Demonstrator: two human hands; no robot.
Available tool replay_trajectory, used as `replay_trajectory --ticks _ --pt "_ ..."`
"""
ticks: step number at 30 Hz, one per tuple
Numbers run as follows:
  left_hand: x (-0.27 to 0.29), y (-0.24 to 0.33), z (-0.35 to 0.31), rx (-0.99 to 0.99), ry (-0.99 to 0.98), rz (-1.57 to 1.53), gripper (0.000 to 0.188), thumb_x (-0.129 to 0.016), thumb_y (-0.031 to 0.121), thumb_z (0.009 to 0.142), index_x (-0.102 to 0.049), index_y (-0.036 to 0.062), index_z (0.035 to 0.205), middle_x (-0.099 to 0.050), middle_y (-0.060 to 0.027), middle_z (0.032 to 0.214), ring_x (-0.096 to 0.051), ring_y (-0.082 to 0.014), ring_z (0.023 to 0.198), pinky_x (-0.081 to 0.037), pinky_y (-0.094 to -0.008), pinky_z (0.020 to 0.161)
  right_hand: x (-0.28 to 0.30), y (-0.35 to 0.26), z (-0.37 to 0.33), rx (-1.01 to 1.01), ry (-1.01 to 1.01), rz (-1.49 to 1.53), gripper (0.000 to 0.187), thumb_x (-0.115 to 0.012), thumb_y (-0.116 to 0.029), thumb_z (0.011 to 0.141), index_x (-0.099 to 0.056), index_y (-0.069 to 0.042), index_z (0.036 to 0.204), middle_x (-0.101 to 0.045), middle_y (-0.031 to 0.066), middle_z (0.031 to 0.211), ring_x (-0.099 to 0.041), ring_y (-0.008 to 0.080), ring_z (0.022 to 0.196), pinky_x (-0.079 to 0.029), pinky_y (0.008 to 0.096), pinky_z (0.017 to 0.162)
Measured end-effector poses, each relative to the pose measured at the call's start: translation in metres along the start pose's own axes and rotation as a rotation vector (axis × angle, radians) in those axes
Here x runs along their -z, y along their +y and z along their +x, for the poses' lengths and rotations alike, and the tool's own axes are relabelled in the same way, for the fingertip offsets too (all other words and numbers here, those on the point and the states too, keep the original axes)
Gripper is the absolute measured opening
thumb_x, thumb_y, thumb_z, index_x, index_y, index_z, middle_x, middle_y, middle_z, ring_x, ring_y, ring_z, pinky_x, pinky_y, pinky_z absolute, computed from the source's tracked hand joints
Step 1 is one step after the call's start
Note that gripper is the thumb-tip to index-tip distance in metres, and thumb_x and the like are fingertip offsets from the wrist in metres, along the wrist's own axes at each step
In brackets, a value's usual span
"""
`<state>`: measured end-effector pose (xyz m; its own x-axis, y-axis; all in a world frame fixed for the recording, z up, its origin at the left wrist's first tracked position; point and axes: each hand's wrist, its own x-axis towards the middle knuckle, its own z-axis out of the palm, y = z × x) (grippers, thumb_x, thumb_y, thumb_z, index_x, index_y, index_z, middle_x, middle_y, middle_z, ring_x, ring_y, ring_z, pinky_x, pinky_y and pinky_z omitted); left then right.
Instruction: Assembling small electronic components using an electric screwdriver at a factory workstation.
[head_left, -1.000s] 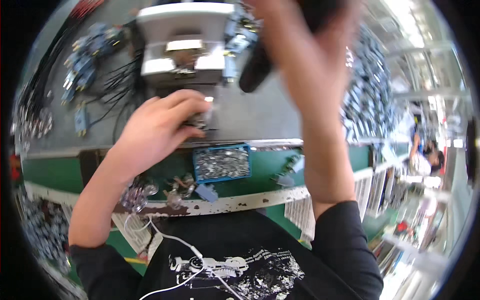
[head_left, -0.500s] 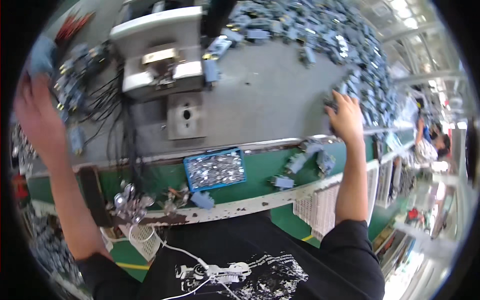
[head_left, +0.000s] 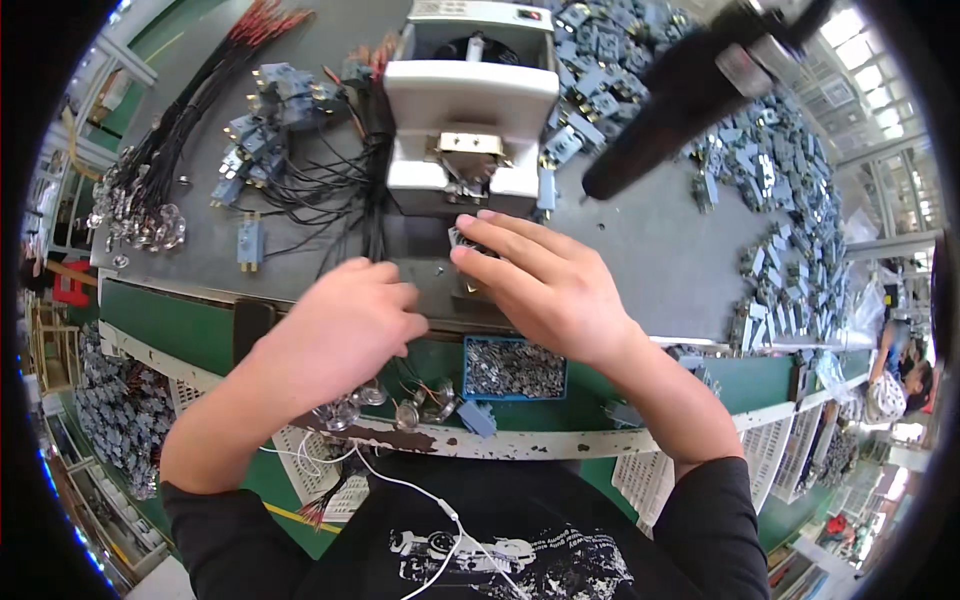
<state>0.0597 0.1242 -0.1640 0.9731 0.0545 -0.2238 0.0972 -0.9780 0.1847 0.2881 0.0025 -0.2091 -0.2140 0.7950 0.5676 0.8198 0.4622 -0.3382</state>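
My right hand (head_left: 550,285) reaches in front of a white bench machine (head_left: 470,85), fingers long and close together. At its fingertips is a small grey part (head_left: 455,238), mostly hidden under the hand. My left hand (head_left: 345,325) is over the table's front edge, its fingers curled; whatever is inside them is hidden. Beside it, a bundle of black wires (head_left: 375,220) runs down from the machine's left side. Just below are clear round lamp-like pieces (head_left: 340,412) with thin wires. A blue tray (head_left: 515,398) of small metal pieces lies under my right wrist.
Blue-grey plastic housings (head_left: 790,220) are heaped along the right and back. A black screwdriver-like tool (head_left: 680,105) hangs over the table. More housings (head_left: 265,150) with wires lie left, beside red-ended wires (head_left: 265,20). Another person (head_left: 890,385) is at the far right.
My right hand has come left from the heap of housings to the front of the machine. My left hand has come in from the far left. The view has shifted left.
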Motion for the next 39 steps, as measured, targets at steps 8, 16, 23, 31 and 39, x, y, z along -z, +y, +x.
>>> replay_trajectory --ticks 8,16,23,31,39 --pt "0.016 -0.017 -0.013 -0.152 0.305 -0.239 0.019 -0.078 0.018 0.081 -0.067 0.0151 0.096 -0.064 0.0043 0.098 -0.062 -0.016 0.086 -0.046 -0.0328 0.076 -0.002 -0.022 -0.02 -0.136 -0.173 -0.207 0.042 -0.078 -0.003 0.077 -0.071 -0.008 0.118 -0.066 0.0149 0.132 -0.067 0.0333 0.12 -0.059 0.0406 0.093" --pt "0.011 -0.015 -0.004 -0.167 0.421 -0.282 0.022 -0.08 0.019 0.081 -0.071 0.0173 0.101 -0.065 0.0038 0.099 -0.063 -0.0167 0.085 -0.047 -0.033 0.074 -0.022 -0.023 -0.026 -0.224 -0.025 -0.197 0.031 -0.08 -0.003 0.079 -0.073 -0.008 0.109 -0.069 0.0138 0.123 -0.068 0.0342 0.112 -0.058 0.041 0.088" --pt "0.004 -0.009 0.005 -0.202 0.556 -0.164 0.02 -0.08 0.021 0.08 -0.072 0.0152 0.097 -0.065 0.0024 0.094 -0.065 -0.0215 0.091 -0.05 -0.0365 0.08 0.048 -0.068 -0.012 -0.559 -0.137 0.525 0.049 -0.083 -0.021 0.083 -0.069 -0.005 0.127 -0.074 0.013 0.11 -0.074 0.031 0.087 -0.059 0.0385 0.079" --pt "0.014 -0.021 0.018 -0.071 0.377 -0.354 0.019 -0.069 0.003 0.082 -0.069 0.0077 0.1 -0.062 -0.0093 0.082 -0.064 -0.0315 0.084 -0.053 -0.0426 0.074 0.04 -0.013 0.004 -0.41 -0.39 0.128 0.023 -0.076 -0.023 0.089 -0.079 -0.011 0.109 -0.071 0.0091 0.081 -0.067 0.0312 0.065 -0.054 0.0387 0.059" --pt "0.003 0.002 0.028 0.003 0.53 -0.467 0.026 -0.079 0.006 0.08 -0.072 0.0094 0.105 -0.062 -0.0076 0.081 -0.063 -0.0308 0.075 -0.052 -0.0418 0.07 0.02 -0.027 -0.038 -0.43 0.166 0.443 0.049 -0.072 0.007 0.09 -0.06 0.001 0.138 -0.071 0.0162 0.119 -0.074 0.0248 0.107 -0.06 0.0349 0.089"
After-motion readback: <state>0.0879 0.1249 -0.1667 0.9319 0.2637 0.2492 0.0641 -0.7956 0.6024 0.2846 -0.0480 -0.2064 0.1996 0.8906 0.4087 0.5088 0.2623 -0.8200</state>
